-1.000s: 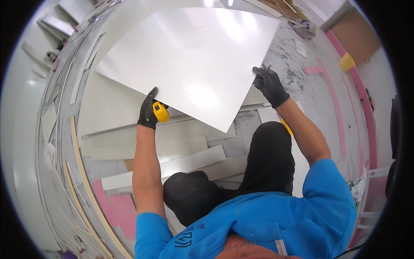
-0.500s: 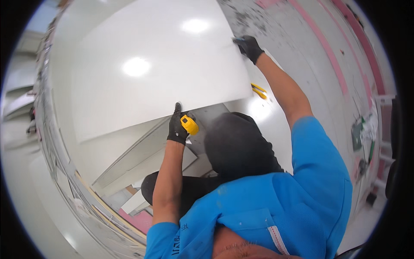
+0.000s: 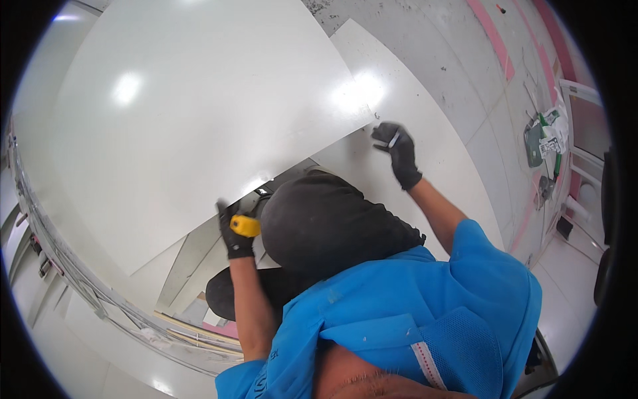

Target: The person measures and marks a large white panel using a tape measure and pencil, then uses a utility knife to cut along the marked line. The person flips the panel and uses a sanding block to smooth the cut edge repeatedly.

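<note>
A large glossy white sheet (image 3: 199, 120) spreads in front of me, its near edge running between my hands. My left hand (image 3: 235, 241), in a black glove, is closed round a yellow tape measure (image 3: 246, 226) at that near edge, thumb pointing up by the sheet. Right of the sheet's near corner, my right hand (image 3: 403, 159), also gloved, is raised with fingers curled. A small pale sliver shows at those fingers; its kind is too small to tell. The right hand is apart from the sheet.
A second white panel (image 3: 438, 166) lies under and right of the sheet. My bent knee (image 3: 312, 223) sits between my arms. Offcut strips (image 3: 189, 263) lie beneath the near edge. Pink strips (image 3: 492, 36), a green item (image 3: 533, 143) and a white frame (image 3: 585, 126) are at the right.
My right hand has left the sheet's right edge and come nearer to me. My left hand appears lower and further left with the tape measure. The yellow cutter knife no longer shows; the view has shifted.
</note>
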`<state>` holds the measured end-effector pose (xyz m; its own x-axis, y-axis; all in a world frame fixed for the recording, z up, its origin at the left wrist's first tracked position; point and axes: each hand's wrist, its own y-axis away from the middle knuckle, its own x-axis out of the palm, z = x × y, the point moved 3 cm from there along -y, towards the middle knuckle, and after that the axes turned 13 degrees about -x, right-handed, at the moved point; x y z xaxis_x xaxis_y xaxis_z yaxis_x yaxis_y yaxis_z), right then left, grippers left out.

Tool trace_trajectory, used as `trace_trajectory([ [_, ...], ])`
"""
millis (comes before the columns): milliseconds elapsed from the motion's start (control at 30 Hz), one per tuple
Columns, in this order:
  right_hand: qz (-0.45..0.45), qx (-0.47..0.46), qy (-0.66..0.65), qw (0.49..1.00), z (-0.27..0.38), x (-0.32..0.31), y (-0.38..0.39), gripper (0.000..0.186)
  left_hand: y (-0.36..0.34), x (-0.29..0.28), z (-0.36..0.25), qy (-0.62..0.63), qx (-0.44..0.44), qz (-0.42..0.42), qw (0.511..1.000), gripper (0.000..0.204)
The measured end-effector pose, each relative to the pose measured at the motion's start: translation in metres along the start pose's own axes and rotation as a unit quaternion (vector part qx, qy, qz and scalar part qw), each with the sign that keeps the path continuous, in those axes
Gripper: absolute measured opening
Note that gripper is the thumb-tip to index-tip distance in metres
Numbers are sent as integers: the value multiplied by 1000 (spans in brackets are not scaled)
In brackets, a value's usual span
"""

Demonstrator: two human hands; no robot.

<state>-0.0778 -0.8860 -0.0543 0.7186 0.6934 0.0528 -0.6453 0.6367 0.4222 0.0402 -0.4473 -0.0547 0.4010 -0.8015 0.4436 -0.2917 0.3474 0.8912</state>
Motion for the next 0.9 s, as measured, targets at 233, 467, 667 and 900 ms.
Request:
trace_trajectory([
  [233,139,62,-60,986,-2,67,41,30,33,-85,-82,-24,23,52,998,55],
  [467,130,26,11,991,-12,84,19,23,29,-79,-79,1,-28,15,999,62],
  [667,98,3,18,995,-31,47,-22,24,2,-64,-28,0,50,-6,999,46],
  [900,118,-80,51,989,28,72,-204,22,-59,-1,53,79,19,222,972,40],
])
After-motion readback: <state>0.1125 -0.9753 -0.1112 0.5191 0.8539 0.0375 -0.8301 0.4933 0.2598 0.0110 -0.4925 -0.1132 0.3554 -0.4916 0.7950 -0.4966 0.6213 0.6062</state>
